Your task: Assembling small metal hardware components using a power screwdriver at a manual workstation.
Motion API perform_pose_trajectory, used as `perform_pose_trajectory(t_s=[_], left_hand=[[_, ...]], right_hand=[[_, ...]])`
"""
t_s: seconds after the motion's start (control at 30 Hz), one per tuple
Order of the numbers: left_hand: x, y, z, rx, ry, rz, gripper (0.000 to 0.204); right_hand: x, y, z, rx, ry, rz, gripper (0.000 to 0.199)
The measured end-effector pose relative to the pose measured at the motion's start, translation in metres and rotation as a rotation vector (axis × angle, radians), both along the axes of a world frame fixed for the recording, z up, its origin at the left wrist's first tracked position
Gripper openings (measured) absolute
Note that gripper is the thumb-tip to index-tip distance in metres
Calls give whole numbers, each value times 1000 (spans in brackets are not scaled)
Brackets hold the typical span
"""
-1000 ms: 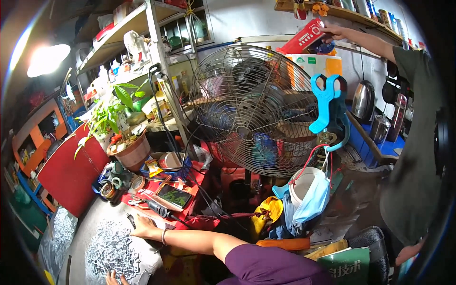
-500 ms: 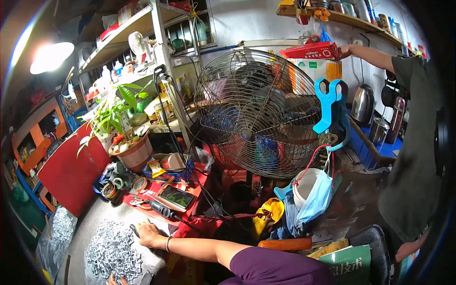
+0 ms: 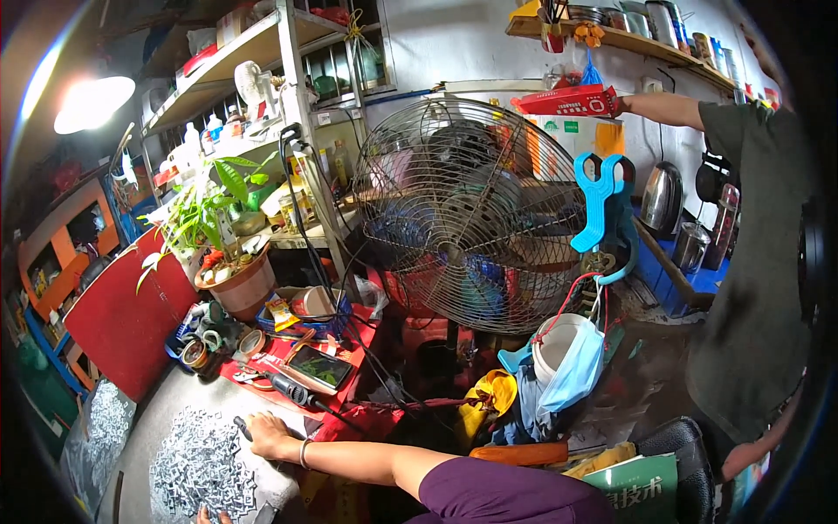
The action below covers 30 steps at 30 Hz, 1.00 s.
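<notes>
My right hand [image 3: 269, 437], with a bracelet at the wrist, is closed around a small black handle-like thing [image 3: 242, 426]; the rest of it cannot be made out. That hand rests on the grey worktop [image 3: 131, 463] at the right edge of a heap of small silvery metal pieces [image 3: 199, 463]. At the picture's lower edge, only fingertips of my left hand [image 3: 212, 516] show, spread apart against the near side of the heap. The palm lies out of view.
Beyond my right hand lie a black-handled tool [image 3: 292, 389], pliers [image 3: 251, 377] and a phone [image 3: 321, 365] on red cloth. A potted plant [image 3: 236, 284] and caged fan [image 3: 454, 253] stand behind. Another person at right holds a red box [image 3: 572, 100]. A clear bag [image 3: 105, 437] holds metal pieces.
The whole view has shifted slightly. Both my hands stay at the heap, and the other person still holds the red box, their hand slightly further left along it.
</notes>
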<state>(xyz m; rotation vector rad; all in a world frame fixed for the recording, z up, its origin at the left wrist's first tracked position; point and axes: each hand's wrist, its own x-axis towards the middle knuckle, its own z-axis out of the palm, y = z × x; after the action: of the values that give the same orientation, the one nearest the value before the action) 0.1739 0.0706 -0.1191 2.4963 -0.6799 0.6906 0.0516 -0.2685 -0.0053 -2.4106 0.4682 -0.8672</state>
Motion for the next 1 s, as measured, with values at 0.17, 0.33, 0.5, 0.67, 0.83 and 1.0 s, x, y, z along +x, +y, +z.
perform_pose_trajectory(t_s=[0.17,0.33,0.5,0.67,0.83,1.0], left_hand=[[-6,-3,1,-32,-18,-25,62],[-2,6,1,37,4,22,62],[-18,-7,16,66,-23,68,62],[-5,0,9,79,-60,14,61],[31,10,-20,7,-144,-69,58],[32,9,-21,24,-169,-49,54]], right_hand=[[-1,0,6,69,47,7,22],[-8,6,8,71,18,11,22],[-13,1,11,74,-21,-18,22],[-20,2,21,150,-11,29,21],[-25,0,18,165,-1,8,20],[-25,1,16,176,9,-2,20]])
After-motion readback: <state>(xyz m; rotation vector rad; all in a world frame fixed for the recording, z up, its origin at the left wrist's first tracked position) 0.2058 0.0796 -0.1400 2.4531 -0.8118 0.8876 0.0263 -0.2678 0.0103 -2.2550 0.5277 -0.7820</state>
